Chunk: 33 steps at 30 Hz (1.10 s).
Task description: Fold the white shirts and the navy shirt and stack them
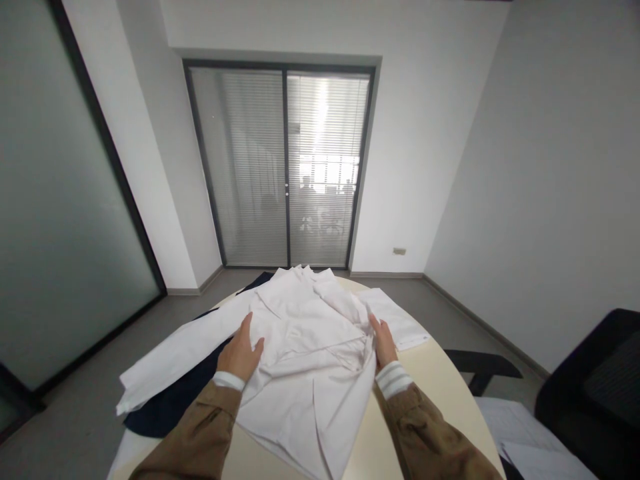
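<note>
A white shirt (pixel 305 360) lies crumpled and spread across a round pale table (pixel 440 380). My left hand (pixel 241 352) rests on the shirt's left side, thumb and fingers closed on a fold of the cloth. My right hand (pixel 384 341) is at the shirt's right edge, with its fingers pinching the fabric. One long white sleeve (pixel 175 357) stretches out to the left over a dark navy garment (pixel 173 400). Both my forearms wear brown sleeves with striped white cuffs.
A folded white cloth (pixel 395 319) lies on the table's far right. A black chair (pixel 595 387) stands at the right, with papers (pixel 525 433) below it. Glass doors with blinds (pixel 285 167) face me; a frosted glass wall (pixel 55 200) runs along the left.
</note>
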Available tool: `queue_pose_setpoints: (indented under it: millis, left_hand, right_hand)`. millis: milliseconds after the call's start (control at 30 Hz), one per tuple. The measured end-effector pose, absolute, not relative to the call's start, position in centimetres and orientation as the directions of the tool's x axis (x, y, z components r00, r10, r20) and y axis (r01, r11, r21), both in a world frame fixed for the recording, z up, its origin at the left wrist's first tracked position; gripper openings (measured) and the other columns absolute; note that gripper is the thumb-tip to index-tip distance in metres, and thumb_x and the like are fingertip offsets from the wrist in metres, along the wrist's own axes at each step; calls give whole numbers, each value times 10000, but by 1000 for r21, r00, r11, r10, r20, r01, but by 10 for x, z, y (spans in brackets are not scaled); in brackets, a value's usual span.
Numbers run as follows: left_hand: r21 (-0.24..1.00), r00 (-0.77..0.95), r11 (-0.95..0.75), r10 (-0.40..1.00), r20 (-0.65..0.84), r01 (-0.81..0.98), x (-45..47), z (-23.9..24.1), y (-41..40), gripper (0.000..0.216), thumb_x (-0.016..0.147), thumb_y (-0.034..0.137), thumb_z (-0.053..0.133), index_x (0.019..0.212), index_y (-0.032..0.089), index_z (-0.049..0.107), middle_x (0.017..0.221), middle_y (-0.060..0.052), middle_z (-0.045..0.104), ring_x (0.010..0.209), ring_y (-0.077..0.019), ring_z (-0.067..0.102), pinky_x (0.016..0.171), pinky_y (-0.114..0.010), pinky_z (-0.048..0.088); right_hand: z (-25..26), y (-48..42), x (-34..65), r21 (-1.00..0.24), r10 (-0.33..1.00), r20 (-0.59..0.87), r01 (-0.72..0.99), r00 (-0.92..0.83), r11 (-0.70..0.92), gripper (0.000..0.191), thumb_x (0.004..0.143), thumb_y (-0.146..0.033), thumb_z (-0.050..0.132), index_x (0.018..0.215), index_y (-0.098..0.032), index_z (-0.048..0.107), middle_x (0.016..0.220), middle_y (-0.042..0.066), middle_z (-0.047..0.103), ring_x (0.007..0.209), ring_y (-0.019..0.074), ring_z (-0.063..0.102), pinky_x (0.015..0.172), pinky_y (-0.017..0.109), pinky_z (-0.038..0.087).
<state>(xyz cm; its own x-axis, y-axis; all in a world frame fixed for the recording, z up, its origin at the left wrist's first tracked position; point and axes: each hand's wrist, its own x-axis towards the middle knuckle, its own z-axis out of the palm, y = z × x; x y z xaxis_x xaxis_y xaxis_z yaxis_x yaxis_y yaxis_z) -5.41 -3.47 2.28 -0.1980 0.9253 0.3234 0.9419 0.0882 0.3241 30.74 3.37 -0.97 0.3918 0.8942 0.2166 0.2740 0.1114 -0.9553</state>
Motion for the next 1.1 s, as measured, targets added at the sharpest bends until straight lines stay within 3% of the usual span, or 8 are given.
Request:
queue_pose_setpoints:
  millis: [67,233,333,400,567,700,867,1100]
  left_hand:
    - [380,-139,36,959,246,924,-51,24,-36,707,896,228,477,1546,161,207,1129,-148,700,900,-271,686,810,-349,478]
    - [530,14,-74,993,116,845,-45,37,-47,461,838,137,437,1248,183,642,894,-77,734,743,-215,664,774,-310,474]
    - [629,153,-154,987,56,762,-44,56,-68,366,813,183,464,1079,186,715,1026,-68,725,872,-207,659,868,-308,467]
    - [704,307,-176,950,-63,688,-44,72,-87,344,815,278,523,1097,215,709,1082,-48,717,944,-211,654,888,-302,473]
    - [792,593,153,582,-556,592,-46,101,-112,721,835,636,514,1420,220,449,632,-1,682,462,-184,595,459,-250,432]
    - [821,338,3,910,-239,571,-47,89,-77,639,853,634,463,1288,177,567,628,-9,678,392,-135,480,414,-231,373]
    - [604,-103,-135,934,343,786,-53,49,-11,390,866,388,513,1154,194,691,1263,-123,628,1139,-260,595,997,-404,455]
    - [549,-179,-62,910,374,834,-68,15,32,344,844,261,545,1126,168,718,1251,-138,605,1166,-267,602,1068,-405,430]
  right_hand:
    - [-7,30,306,-946,898,166,322,409,28,642,679,-583,671,1140,-142,606,1071,135,711,998,289,644,852,352,490]
    - [-7,30,308,-911,902,245,403,356,88,480,684,-565,634,942,-161,659,935,115,723,908,280,658,815,353,492]
    - [-6,32,314,-912,881,297,382,369,147,433,721,-571,585,866,-168,648,784,70,704,787,252,641,731,338,488]
    - [-4,33,320,-924,863,301,348,405,159,425,716,-561,582,852,-164,648,750,55,690,758,241,627,712,334,481]
    - [0,35,342,-953,904,201,290,378,90,411,685,-523,607,868,-159,663,746,46,698,743,231,632,721,344,484]
    - [1,29,349,-918,915,232,384,331,94,536,611,-509,715,1048,-209,634,835,26,713,754,224,647,742,352,494]
    - [9,20,341,-752,894,361,650,265,111,533,647,-594,719,1045,-247,642,877,42,708,807,235,639,770,340,473]
    - [-2,34,358,-882,831,325,461,452,95,407,712,-595,592,815,-202,581,711,29,663,678,205,592,654,300,465]
